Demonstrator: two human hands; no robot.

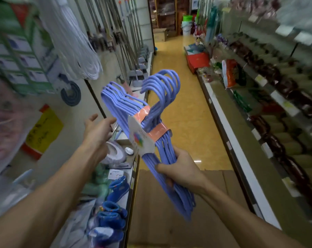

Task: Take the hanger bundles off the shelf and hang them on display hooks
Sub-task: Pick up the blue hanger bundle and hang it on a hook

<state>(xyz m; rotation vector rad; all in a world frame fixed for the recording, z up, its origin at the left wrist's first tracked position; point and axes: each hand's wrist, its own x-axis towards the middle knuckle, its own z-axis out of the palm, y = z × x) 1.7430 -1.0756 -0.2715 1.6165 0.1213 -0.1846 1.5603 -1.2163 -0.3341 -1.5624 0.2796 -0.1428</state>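
A bundle of lavender-blue plastic hangers (158, 108), strapped with orange tape and a white card label, is held up in the middle of the aisle with its hooks pointing up. My right hand (180, 169) grips the bundle's lower part, fingers curled round the bars. My left hand (98, 127) reaches forward with fingers relaxed and spread, just left of the bundle, not touching it. No display hook is clearly visible.
A left shelf (132, 176) carries blue children's boots (119, 187), a white ring-shaped item and packets. Coiled white rope (76, 51) and mop handles (116, 33) hang on the left wall. Flattened cardboard (169, 212) lies below. Stocked shelves (259, 122) line the right side.
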